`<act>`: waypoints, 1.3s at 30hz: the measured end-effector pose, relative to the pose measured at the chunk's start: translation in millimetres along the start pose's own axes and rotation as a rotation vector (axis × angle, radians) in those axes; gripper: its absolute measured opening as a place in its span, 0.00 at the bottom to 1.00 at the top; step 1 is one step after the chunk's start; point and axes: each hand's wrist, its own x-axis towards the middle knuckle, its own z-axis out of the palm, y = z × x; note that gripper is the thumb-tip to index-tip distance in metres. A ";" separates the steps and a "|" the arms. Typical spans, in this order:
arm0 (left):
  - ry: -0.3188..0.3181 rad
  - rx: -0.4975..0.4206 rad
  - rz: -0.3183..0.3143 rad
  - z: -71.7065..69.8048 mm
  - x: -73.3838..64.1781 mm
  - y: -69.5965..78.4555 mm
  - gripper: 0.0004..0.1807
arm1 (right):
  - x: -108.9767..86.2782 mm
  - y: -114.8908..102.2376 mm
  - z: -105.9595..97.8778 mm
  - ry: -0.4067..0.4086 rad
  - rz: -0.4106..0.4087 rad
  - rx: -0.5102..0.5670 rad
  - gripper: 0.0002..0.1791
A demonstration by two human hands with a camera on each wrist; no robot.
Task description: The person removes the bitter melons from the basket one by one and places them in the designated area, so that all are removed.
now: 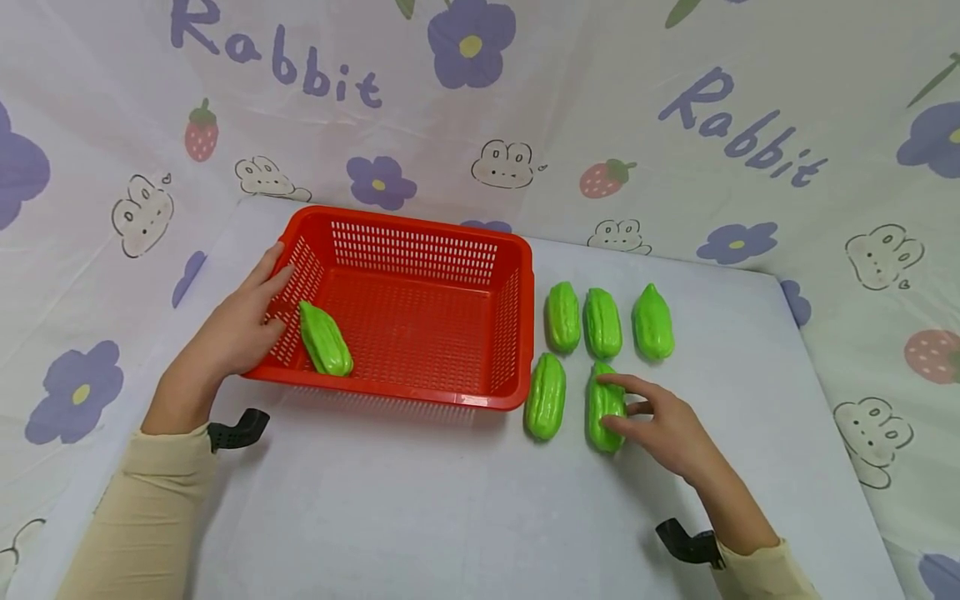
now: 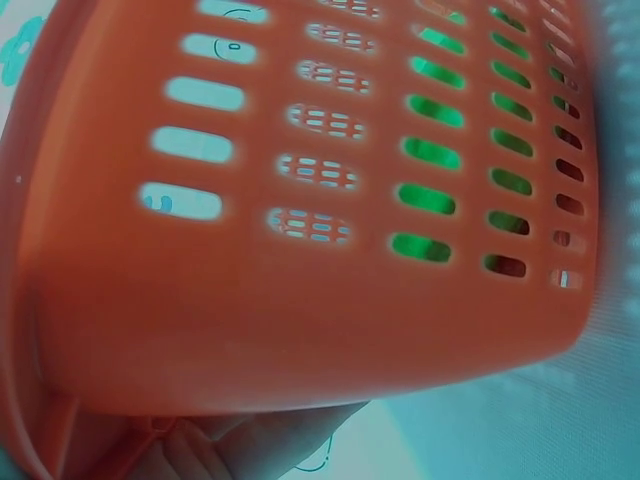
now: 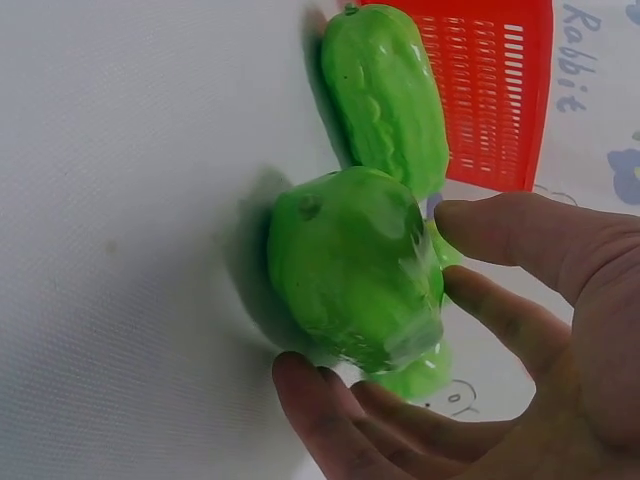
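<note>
A red plastic basket (image 1: 420,392) stands left of centre, and one green bitter melon (image 1: 326,340) lies inside it by the left wall. My left hand (image 1: 243,321) holds the basket's left rim. In the left wrist view, the slotted wall (image 2: 250,330) fills most of the picture and green shows through the slots. My right hand (image 1: 663,429) is at the nearest bitter melon (image 1: 602,407) on the table, thumb and fingers spread around it. The right wrist view shows that bitter melon (image 3: 350,260) between thumb and fingers, with gaps beside the fingertips.
Right of the basket lie more bitter melons: one (image 1: 546,398) beside its front right corner, and three behind, at left (image 1: 563,318), middle (image 1: 603,323) and right (image 1: 653,325). A white cloth covers the table (image 1: 390,508). A printed curtain (image 1: 600,108) hangs behind.
</note>
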 end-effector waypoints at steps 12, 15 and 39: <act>0.001 -0.001 -0.002 0.9 -0.4 0.9 0.43 | -0.2 -3.5 -8.0 0.021 -0.049 -0.009 0.36; -0.005 -0.004 -0.008 0.8 0.2 -0.2 0.43 | 0.5 -6.9 -13.0 0.044 -0.072 -0.014 0.38; -0.011 -0.006 0.032 -2.5 0.4 -1.2 0.42 | 35.6 -88.2 -39.4 0.063 -0.262 -0.043 0.38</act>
